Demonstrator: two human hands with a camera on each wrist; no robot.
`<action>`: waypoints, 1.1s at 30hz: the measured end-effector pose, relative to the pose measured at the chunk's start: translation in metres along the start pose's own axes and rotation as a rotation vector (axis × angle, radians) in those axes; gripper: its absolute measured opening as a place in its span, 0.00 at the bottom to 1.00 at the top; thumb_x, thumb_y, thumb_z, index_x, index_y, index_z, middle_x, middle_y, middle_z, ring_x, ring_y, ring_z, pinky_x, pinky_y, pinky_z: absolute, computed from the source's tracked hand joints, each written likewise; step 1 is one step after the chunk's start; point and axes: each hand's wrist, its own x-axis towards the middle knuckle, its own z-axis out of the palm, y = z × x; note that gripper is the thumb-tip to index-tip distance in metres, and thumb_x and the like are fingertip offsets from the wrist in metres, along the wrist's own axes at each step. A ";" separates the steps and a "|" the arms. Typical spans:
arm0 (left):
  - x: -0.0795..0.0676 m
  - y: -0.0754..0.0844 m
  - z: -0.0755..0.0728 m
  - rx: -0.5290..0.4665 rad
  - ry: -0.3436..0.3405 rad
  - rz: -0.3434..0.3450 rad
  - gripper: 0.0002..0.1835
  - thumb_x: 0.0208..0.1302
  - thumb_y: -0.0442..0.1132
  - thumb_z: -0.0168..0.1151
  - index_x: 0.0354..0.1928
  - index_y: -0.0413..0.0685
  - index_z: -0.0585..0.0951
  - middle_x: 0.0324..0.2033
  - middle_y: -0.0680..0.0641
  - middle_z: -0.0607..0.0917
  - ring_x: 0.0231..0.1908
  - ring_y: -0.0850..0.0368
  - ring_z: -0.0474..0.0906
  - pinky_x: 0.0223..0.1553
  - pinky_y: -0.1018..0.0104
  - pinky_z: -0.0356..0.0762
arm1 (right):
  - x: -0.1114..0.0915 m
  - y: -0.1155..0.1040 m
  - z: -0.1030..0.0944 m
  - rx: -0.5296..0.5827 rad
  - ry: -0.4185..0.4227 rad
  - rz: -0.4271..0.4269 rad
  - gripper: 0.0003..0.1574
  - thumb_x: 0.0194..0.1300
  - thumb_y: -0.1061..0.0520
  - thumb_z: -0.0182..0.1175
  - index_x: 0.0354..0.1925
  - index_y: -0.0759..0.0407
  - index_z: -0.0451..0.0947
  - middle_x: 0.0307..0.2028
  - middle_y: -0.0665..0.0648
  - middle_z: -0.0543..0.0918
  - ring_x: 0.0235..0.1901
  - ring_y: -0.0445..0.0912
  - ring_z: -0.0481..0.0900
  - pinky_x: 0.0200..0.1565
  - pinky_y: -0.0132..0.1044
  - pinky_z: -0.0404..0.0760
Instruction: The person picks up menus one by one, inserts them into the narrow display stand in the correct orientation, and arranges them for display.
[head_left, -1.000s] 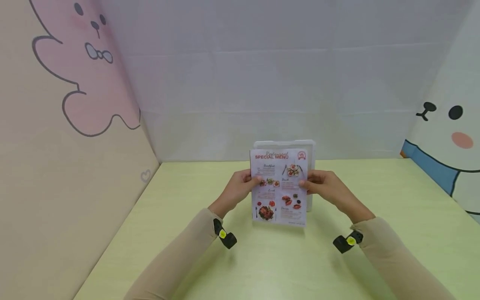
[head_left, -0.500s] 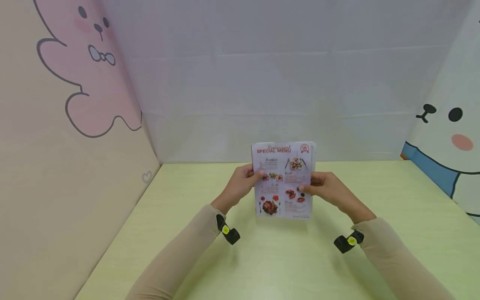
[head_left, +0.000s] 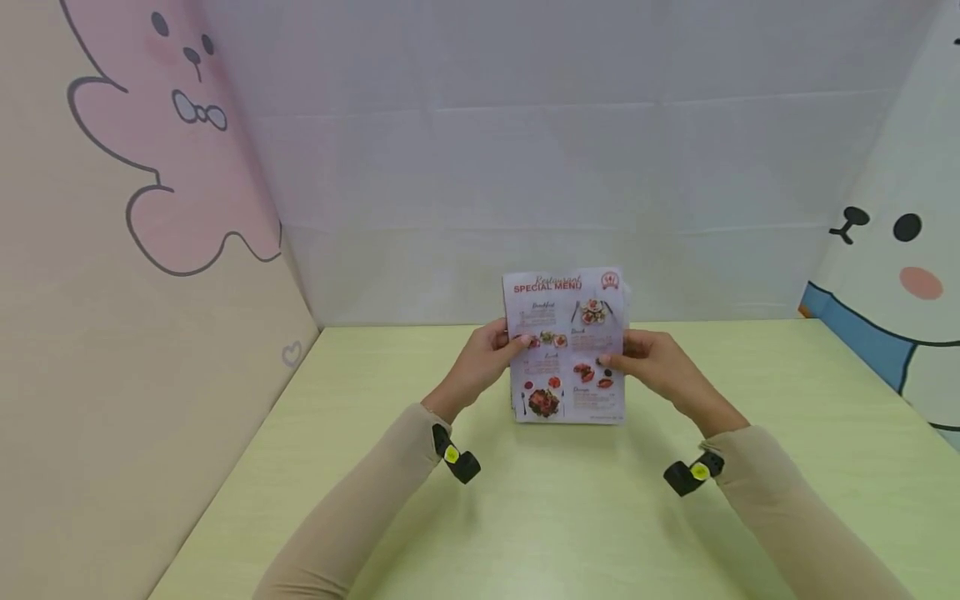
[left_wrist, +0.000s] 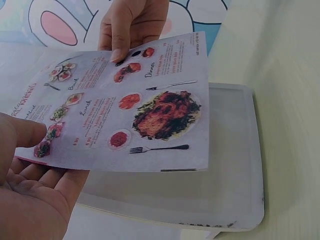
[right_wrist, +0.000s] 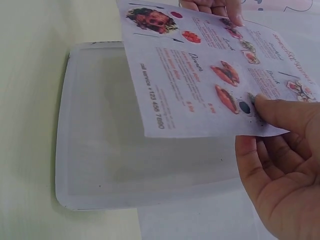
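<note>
A printed restaurant menu sheet (head_left: 566, 367) stands nearly upright in the head view, its food pictures facing me. My left hand (head_left: 477, 364) pinches its left edge, thumb over the front and fingers behind. At the right edge my right hand (head_left: 667, 367) holds it the same way. Behind the sheet is a whitish, rounded-corner panel (left_wrist: 235, 130) like a display frame, mostly hidden in the head view. In the right wrist view the menu overlaps the upper part of the panel (right_wrist: 90, 130), while its lower part shows beyond the sheet's bottom edge.
The pale yellow-green tabletop (head_left: 570, 508) stretches around the hands. A white cloth wall (head_left: 555, 167) rises at the back. Side walls carry a pink cartoon figure (head_left: 195, 175) on the left and a white cartoon face (head_left: 877, 250) on the right.
Both hands have raised the menu and shifted it slightly right. It now covers nearly all of the panel, whose top and right edges showed a second ago.
</note>
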 end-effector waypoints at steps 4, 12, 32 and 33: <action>0.001 -0.004 0.001 0.019 0.000 -0.004 0.20 0.71 0.40 0.54 0.63 0.45 0.72 0.52 0.42 0.84 0.50 0.52 0.82 0.53 0.59 0.78 | 0.003 0.000 0.000 -0.007 0.052 0.010 0.29 0.68 0.50 0.59 0.59 0.67 0.73 0.51 0.67 0.83 0.48 0.54 0.83 0.57 0.55 0.74; 0.001 -0.010 0.006 0.059 -0.019 0.000 0.20 0.71 0.39 0.54 0.64 0.47 0.72 0.52 0.43 0.83 0.49 0.52 0.82 0.52 0.58 0.79 | 0.004 -0.003 -0.003 0.006 0.090 0.018 0.29 0.68 0.48 0.59 0.58 0.67 0.74 0.51 0.67 0.82 0.48 0.54 0.81 0.58 0.55 0.73; 0.008 0.000 0.005 0.044 0.035 0.069 0.19 0.71 0.38 0.55 0.61 0.43 0.74 0.50 0.40 0.85 0.46 0.50 0.84 0.48 0.60 0.81 | 0.008 -0.002 -0.004 0.035 0.043 0.035 0.36 0.66 0.46 0.61 0.64 0.64 0.68 0.56 0.68 0.79 0.55 0.59 0.78 0.60 0.58 0.70; 0.009 0.001 0.005 0.046 0.037 0.070 0.19 0.71 0.38 0.55 0.61 0.44 0.74 0.50 0.40 0.85 0.46 0.50 0.84 0.48 0.60 0.81 | 0.009 -0.002 -0.004 0.037 0.044 0.032 0.36 0.66 0.46 0.61 0.64 0.64 0.68 0.56 0.68 0.79 0.55 0.59 0.78 0.60 0.57 0.70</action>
